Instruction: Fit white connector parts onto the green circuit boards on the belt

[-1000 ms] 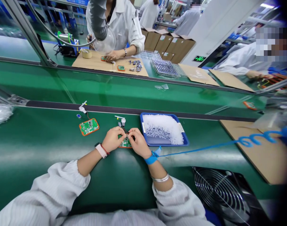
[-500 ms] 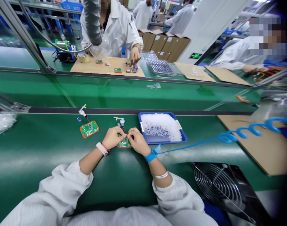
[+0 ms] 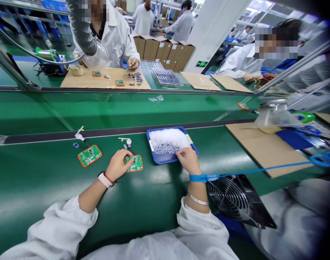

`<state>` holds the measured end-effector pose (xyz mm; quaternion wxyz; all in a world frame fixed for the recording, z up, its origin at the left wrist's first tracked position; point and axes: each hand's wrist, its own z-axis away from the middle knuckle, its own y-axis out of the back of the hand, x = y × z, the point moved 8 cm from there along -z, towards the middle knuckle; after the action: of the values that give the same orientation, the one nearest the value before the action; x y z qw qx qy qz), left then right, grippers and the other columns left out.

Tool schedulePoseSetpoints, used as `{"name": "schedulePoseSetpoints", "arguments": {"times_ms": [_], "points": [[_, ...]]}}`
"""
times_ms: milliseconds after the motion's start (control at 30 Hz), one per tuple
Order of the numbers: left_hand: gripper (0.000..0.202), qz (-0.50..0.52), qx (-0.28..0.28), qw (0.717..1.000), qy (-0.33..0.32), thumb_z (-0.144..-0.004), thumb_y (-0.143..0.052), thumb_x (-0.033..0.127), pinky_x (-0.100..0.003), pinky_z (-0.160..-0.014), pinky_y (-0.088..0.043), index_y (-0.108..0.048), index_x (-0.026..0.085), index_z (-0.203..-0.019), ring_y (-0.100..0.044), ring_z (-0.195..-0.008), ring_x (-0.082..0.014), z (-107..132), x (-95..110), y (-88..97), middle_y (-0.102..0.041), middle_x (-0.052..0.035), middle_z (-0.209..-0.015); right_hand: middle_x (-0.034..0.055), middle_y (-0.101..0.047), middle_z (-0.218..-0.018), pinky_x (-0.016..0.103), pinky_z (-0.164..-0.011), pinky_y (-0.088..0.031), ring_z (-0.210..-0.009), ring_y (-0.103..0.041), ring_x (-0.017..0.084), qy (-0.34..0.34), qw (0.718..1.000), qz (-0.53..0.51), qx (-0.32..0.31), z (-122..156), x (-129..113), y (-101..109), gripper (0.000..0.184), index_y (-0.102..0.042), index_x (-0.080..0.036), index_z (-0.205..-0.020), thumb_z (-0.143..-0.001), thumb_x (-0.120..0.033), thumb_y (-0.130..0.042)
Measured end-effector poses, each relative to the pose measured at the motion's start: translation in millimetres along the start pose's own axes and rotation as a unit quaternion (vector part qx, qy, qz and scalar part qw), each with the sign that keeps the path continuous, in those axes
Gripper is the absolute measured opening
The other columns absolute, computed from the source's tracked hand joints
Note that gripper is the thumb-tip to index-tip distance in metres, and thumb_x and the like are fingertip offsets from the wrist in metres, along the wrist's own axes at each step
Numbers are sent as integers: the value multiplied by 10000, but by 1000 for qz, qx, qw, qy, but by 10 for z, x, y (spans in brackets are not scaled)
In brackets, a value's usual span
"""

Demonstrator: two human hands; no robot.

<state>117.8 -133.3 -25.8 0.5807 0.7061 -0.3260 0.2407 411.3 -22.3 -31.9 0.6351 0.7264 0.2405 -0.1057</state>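
My left hand (image 3: pixel 118 164) is closed over the left side of a green circuit board (image 3: pixel 137 163) with an orange edge, which lies on the green work surface. A white connector (image 3: pixel 129 143) on dark wires sits just behind that board. At the front right corner of a blue tray (image 3: pixel 165 160), my right hand (image 3: pixel 189 160) has its thumb and fingertips pinched together. Whatever they may hold is too small to make out. Small white plastic pieces (image 3: pixel 169 135) are heaped in the tray. A blue wrist strap (image 3: pixel 198 178) circles my right wrist.
Left of my hands lies a second circuit board (image 3: pixel 89 155) with its connector (image 3: pixel 79 137). A black fan (image 3: pixel 230 196) is beside my right forearm, with a cardboard sheet (image 3: pixel 265 151) beyond. Across the bench, a co-worker (image 3: pixel 114 36) handles small parts over cardboard.
My right hand has left the circuit board and moved right to the tray. My left hand stays at the board. The whole view has swung to the right.
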Motion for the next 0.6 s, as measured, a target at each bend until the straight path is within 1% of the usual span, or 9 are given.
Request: {"name": "schedulePoseSetpoints", "arguments": {"times_ms": [100, 200, 300, 367, 400, 433, 500, 533, 600], "points": [[68, -1, 1, 1000, -2, -825, -544, 230, -349, -791, -426, -556, 186, -875, -550, -861, -207, 0, 7, 3, -623, -46, -883, 95, -652, -709, 364, -782, -408, -768, -560, 225, -23, 999, 32, -16, 2, 34, -74, 157, -618, -177, -574, -700, -218, -534], [64, -2, 1, 1000, -7, -822, -547, 222, -346, -786, -428, -560, 186, -873, -551, -856, -206, -1, 18, 3, -626, -44, -878, 98, -653, -715, 356, -771, -408, -754, -554, 219, -28, 998, 44, -32, -12, 26, -114, 157, -630, -171, -583, -700, -212, -532], [60, 2, 6, 1000, -10, -812, -561, 215, -345, -787, -431, -571, 186, -863, -555, -852, -203, -6, 26, 14, -630, -42, -876, 94, -633, -728, 356, -764, -410, -761, -544, 219, -32, 997, 50, -44, -32, 42, -98, 155, -606, -176, -566, -698, -197, -528], [53, 14, 12, 1000, -8, -811, -565, 216, -343, -785, -436, -584, 185, -850, -562, -847, -200, -10, 26, 28, -634, -43, -870, 98, -611, -747, 374, -768, -412, -782, -537, 230, -31, 998, 44, -30, -32, -34, -40, 159, -570, -183, -546, -698, -190, -527], [50, 23, 16, 1000, -7, -816, -561, 216, -341, -783, -438, -592, 184, -839, -567, -845, -198, -12, 27, 37, -639, -43, -867, 98, -599, -759, 385, -776, -413, -795, -534, 235, -16, 999, 27, -13, -22, -142, -4, 159, -555, -187, -550, -706, -194, -527], [59, 33, 20, 999, -7, -824, -554, 217, -339, -784, -440, -602, 184, -826, -572, -843, -194, -14, 30, 48, -646, -43, -863, 97, -589, -780, 394, -788, -414, -815, -532, 238, 11, 1000, -5, 4, 2, -307, 24, 156, -549, -190, -569, -723, -204, -527], [103, 54, 31, 998, -12, -840, -542, 225, -337, -791, -444, -627, 185, -797, -584, -838, -188, -15, 43, 71, -663, -42, -852, 89, -574, -839, 396, -823, -415, -864, -531, 229, 99, 989, -106, 24, 104, -771, 22, 144, -554, -195, -645, -777, -238, -517], [124, 65, 37, 997, -17, -847, -540, 232, -338, -800, -445, -640, 185, -789, -590, -840, -186, -14, 53, 82, -671, -42, -851, 85, -569, -891, 387, -841, -416, -900, -530, 218, 146, 976, -163, 12, 181, -1032, -27, 137, -561, -198, -693, -806, -254, -507], [141, 85, 44, 995, -26, -850, -550, 247, -339, -816, -450, -664, 187, -793, -602, -852, -185, -10, 72, 95, -685, -46, -864, 76, -553, -936, 369, -856, -421, -930, -533, 198, 210, 946, -245, -47, 348, -1494, -218, 138, -547, -201, -723, -838, -251, -488]]}}
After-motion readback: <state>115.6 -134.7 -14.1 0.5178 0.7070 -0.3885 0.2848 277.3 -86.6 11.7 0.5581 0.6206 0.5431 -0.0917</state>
